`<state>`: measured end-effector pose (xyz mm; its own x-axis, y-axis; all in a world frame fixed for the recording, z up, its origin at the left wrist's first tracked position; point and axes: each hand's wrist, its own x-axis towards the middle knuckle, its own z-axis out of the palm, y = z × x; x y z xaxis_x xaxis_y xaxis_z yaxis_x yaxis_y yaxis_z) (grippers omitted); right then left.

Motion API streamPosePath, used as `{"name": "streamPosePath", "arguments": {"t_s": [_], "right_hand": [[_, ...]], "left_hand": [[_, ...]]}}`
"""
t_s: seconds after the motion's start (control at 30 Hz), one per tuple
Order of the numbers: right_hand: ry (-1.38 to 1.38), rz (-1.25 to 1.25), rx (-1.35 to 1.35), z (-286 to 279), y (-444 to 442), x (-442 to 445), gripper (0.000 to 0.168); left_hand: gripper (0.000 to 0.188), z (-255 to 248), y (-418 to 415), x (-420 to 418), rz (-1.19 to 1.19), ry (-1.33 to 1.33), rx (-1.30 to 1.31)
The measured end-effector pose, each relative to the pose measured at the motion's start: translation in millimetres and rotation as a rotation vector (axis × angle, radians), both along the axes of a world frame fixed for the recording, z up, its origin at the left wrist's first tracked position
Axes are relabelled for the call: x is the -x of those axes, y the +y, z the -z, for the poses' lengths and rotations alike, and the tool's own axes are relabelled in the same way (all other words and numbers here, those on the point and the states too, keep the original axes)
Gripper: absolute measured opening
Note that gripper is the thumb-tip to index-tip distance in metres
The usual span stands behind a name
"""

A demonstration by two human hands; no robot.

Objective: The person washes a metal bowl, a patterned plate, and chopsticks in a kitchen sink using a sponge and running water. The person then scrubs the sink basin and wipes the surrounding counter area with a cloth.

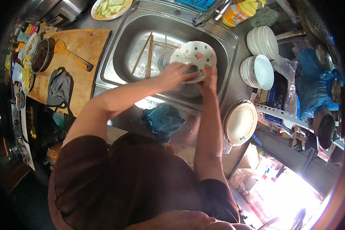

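Observation:
Over the steel sink basin (132, 37), a white bowl (194, 53) patterned with peaches and small flowers is tilted in my hands. My right hand (209, 76) grips its lower right rim. My left hand (178, 75) lies at the bowl's lower left, with a dark scouring pad (191, 69) under its fingers against the inside. Motion blurs both hands a little. Several wooden chopsticks (150, 54) lie in the basin left of the bowl. A blue-green cloth (164, 119) rests on the counter edge between my forearms.
A faucet (202, 18) overhangs the basin beside a yellow-orange bottle (235, 14). Stacked white bowls (261, 43), more bowls (263, 72) and nested plates (241, 123) line the right side. The cutting board (83, 43) at left holds a wooden spatula (72, 54) and a grey cloth item (59, 87).

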<state>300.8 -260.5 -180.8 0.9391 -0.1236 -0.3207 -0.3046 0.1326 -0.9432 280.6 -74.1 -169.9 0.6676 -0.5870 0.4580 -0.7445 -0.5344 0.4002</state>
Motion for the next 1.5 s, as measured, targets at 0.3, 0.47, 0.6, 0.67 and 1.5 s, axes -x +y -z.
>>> {"name": "streamPosePath", "arguments": {"t_s": [0.3,0.47,0.6,0.67,1.5], "right_hand": [[0.153,0.117,-0.133,-15,28,10,0.075],[-0.126,0.066,-0.516,13,17,30,0.048],[-0.159,0.188,-0.599,-18,17,40,0.041],[-0.075,0.179,-0.909,-48,16,45,0.04],[-0.071,0.191,-0.453,1,40,7,0.038]], "left_hand": [[0.035,-45,28,-38,-0.209,1.398,1.176],[0.052,-22,40,-67,-0.287,1.507,1.414],[0.04,-26,44,-82,-0.588,1.019,0.464],[0.039,-26,42,-90,-0.552,0.454,0.312],[0.044,-96,43,-114,-0.332,0.353,0.321]]}}
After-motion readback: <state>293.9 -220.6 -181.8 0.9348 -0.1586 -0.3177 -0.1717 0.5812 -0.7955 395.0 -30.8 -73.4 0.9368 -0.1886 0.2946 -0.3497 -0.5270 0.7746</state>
